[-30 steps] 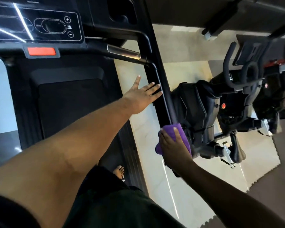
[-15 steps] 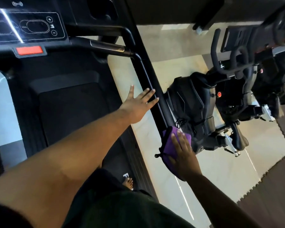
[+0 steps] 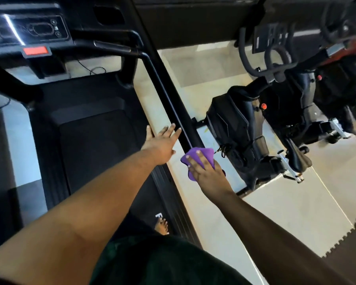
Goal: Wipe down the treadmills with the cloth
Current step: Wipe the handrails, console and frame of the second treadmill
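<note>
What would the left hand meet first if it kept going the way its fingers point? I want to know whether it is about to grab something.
Probably the black handrail: the left hand lies open, fingertips just short of it. Depth is unclear.

only one white letter "f" is readable, printed on the treadmill deck [image 3: 144, 202] near a bare foot [image 3: 161, 226]; the console [image 3: 27, 30] markings are too blurred.

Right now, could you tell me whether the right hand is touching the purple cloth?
Touching. The head view shows the right hand lying on the purple cloth, fingers spread over it, pressing it against the treadmill's side rail.
</note>
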Motion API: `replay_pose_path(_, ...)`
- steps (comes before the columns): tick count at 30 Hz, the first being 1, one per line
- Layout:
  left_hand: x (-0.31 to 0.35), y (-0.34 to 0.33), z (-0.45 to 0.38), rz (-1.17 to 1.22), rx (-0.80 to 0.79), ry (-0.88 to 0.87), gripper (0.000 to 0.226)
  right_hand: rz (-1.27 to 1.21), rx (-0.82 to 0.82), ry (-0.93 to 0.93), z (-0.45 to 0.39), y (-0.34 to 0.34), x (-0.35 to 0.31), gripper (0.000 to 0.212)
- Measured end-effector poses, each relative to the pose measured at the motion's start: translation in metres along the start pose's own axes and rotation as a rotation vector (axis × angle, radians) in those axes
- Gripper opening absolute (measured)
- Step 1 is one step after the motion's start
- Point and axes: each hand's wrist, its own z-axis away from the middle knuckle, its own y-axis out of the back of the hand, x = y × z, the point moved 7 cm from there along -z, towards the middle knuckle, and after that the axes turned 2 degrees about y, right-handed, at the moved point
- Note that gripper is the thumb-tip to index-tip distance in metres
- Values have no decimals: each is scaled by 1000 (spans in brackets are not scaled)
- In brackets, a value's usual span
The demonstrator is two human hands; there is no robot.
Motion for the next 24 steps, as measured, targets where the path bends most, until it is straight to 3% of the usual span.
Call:
replay_pose_path(3,24,-13,31,88,-41,10,78,-208,71,-92,29,1,2,79)
replay_pose_path(6,49,-15,52,290,-56,-7,79,-457,265,-250,54,9,6,71)
replay_pose_path(9,78,-8,72,730,-130,-41,78,-690,438,-354,79,14,7,66)
replay_pose_path(12,107,-10,98,1055,-248,-116,50,-776,566,-379,106,11,-6,66)
replay_pose_path(19,156,-24,135,1244,-233,-167,8,-880,608,-599,183,5,-37,93)
replay_pose_path(24,199,-46,180,1208,-349,-242,15,-1006,650,-722,260,-3,-59,106)
